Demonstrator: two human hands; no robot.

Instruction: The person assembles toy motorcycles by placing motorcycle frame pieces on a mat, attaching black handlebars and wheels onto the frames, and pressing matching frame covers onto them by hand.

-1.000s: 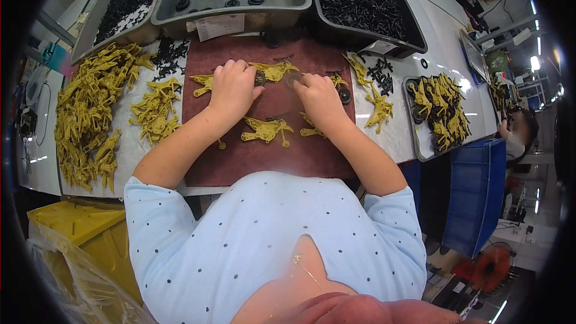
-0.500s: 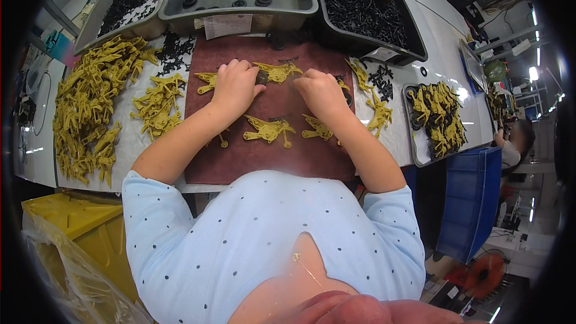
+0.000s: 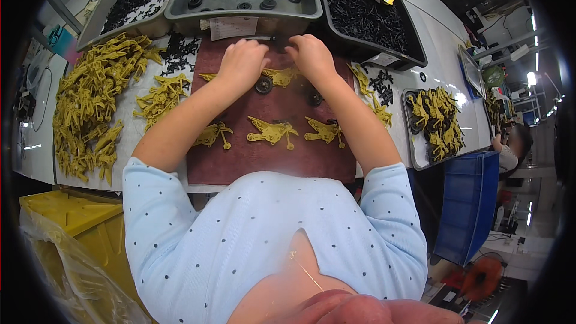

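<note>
My left hand (image 3: 242, 63) is over the far part of a dark red mat (image 3: 240, 162), its fingers bent and its thumb a little apart. My right hand (image 3: 310, 57) faces it across a narrow gap, also with fingers bent and thumb apart. I see nothing held in either hand. Between and beyond the fingertips lies a dark piece (image 3: 280, 42), too blurred to name. Just below my left hand, a black wheel (image 3: 263, 84) rests at a yellow plastic part (image 3: 281, 77). A second black wheel (image 3: 315, 97) lies beside my right forearm. Nearer me sit more yellow plastic parts (image 3: 272, 131) in a row.
Grey bins of black wheels (image 3: 268, 4) and small black parts (image 3: 363, 24) stand along the back. A heap of yellow parts (image 3: 90, 105) is at left. On the right are a filled tray (image 3: 435, 123) and a blue crate (image 3: 465, 204). Another person (image 3: 510, 150) sits far right.
Both hands have moved away from me toward the mat's far edge. The wheel that was partly under my left hand is now uncovered. A wheel beside my right forearm shows more fully.
</note>
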